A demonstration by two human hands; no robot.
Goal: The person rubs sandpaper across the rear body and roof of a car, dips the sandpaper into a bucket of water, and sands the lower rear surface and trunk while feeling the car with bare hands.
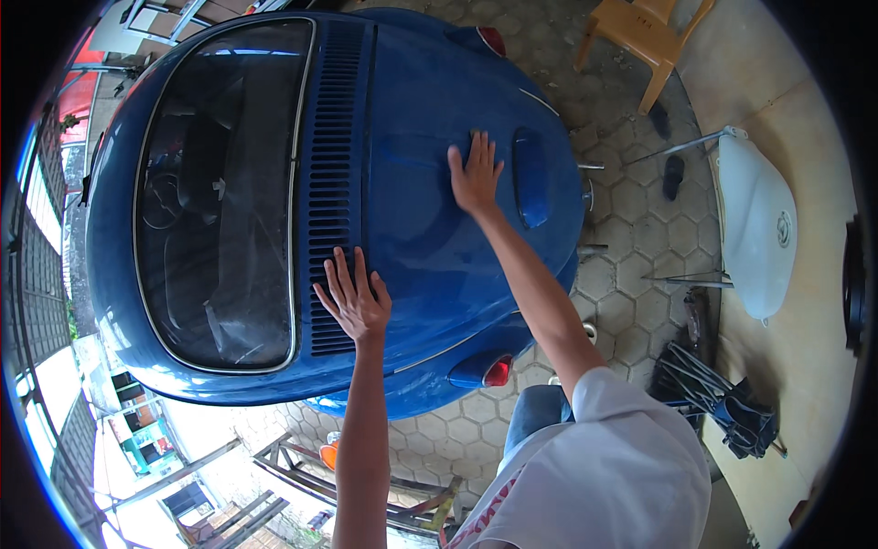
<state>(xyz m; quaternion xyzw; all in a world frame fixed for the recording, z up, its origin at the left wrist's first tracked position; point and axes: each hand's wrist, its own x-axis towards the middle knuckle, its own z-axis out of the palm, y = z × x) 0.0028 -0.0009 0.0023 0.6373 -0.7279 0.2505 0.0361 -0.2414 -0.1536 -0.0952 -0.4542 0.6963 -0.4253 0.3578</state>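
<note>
Two bare hands lie flat on the blue engine lid (430, 238) at the rear of a rounded old car, fingers spread apart and clamped on nothing. The left hand (355, 302) presses its fingertips (340, 265) against the near end of the louvred vent strip (327, 165), which runs as a long band away from those fingers toward the far side of the body. The right hand (476, 176) rests farther out on the lid, its fingertips (476, 139) pointing away from the person, with the raised licence-lamp housing (530, 178) just beside the little finger. That housing's long axis runs parallel to the right hand's fingers, and the right hand is much the nearer to it. Beyond the left fingers, past the vents, sits the rear window (219, 183). Just below the right forearm glows a red tail lamp (497, 371). Well apart to the right, a white detached panel (754, 224) leans by the wall, and an orange plastic chair (640, 37) stands on the hexagonal paving (640, 229).
</note>
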